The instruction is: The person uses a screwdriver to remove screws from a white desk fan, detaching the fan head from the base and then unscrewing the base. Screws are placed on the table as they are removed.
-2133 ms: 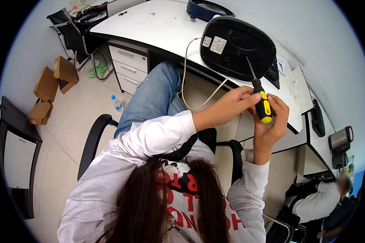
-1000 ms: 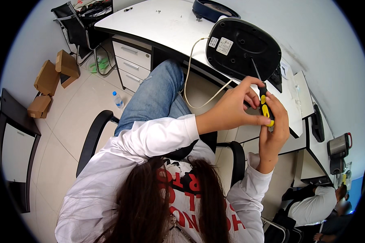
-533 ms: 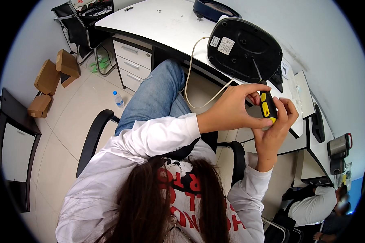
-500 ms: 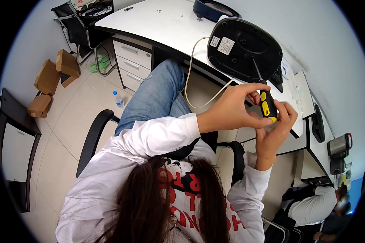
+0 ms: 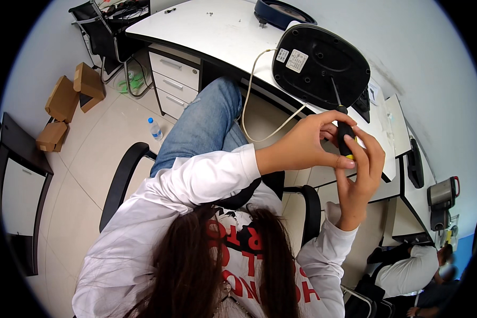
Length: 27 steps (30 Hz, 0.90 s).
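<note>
A black rounded base plate (image 5: pixel 307 79) of some appliance has its underside facing me, with white labels and several screw holes. The thin shaft of a screwdriver (image 5: pixel 346 132) runs to one of the holes near the plate's right side; the tip in the hole is hard to make out. Its black and yellow handle sits between both hands. My left hand (image 5: pixel 297 140) is closed on it, index finger near the top and thumb at the butt end. My right hand (image 5: pixel 361 169) closes on the handle from the right with its fingertips.
From the plate a pale cord (image 5: pixel 249 100) loops down past the edge of the white desk (image 5: pixel 206 26). A dark blue round part (image 5: pixel 283 13) and small loose bits lie on the desk. A water bottle (image 5: pixel 155 129) and cardboard boxes (image 5: pixel 63 100) are on the floor. Another person (image 5: pixel 408 270) sits at lower right.
The screwdriver handle has turned about its axis, so its yellow patches no longer face up. My right fingers have shifted further over the handle. The base plate has stayed nearly in place.
</note>
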Tool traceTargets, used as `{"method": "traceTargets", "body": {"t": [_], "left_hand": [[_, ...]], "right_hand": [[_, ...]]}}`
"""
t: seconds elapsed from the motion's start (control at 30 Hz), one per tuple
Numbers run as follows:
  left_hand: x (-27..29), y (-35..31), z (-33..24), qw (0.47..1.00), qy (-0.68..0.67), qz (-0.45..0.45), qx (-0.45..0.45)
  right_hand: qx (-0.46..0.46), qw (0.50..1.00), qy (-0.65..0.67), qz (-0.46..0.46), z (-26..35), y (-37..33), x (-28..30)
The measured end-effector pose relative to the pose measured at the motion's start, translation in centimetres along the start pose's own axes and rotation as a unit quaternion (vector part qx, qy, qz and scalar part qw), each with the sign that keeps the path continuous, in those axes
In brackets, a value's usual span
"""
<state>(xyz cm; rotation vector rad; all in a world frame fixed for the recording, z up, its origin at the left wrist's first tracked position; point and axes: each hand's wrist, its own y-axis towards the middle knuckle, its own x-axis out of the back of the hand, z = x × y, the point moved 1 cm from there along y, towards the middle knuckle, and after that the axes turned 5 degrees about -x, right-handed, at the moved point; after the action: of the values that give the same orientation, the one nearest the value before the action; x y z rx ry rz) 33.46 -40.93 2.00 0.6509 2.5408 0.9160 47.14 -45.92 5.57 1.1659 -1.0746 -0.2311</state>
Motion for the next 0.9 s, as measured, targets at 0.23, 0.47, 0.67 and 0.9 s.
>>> {"method": "traceTargets", "body": {"t": [0.23,0.47,0.67,0.9], "left_hand": [[-0.1,-0.1,-0.1,0.994,-0.079,0.035,0.059],[-0.6,-0.4,-0.6,0.993,-0.063,0.080,0.054],[0.0,-0.1,-0.4,0.986,-0.131,0.055,0.082],[-0.3,-0.2,-0.5,0.985,-0.109,0.074,0.113]], "right_hand": [[-0.058,0.992,0.033,-0.103,-0.5,-1.5,-1.5],[-0.021,0.999,0.033,0.016,0.4,-0.2,0.0],[-0.037,0.998,0.045,-0.024,0.7,-0.2,-1.2],[-0.024,0.997,0.023,-0.074,0.0,-1.1,-1.4]]}}
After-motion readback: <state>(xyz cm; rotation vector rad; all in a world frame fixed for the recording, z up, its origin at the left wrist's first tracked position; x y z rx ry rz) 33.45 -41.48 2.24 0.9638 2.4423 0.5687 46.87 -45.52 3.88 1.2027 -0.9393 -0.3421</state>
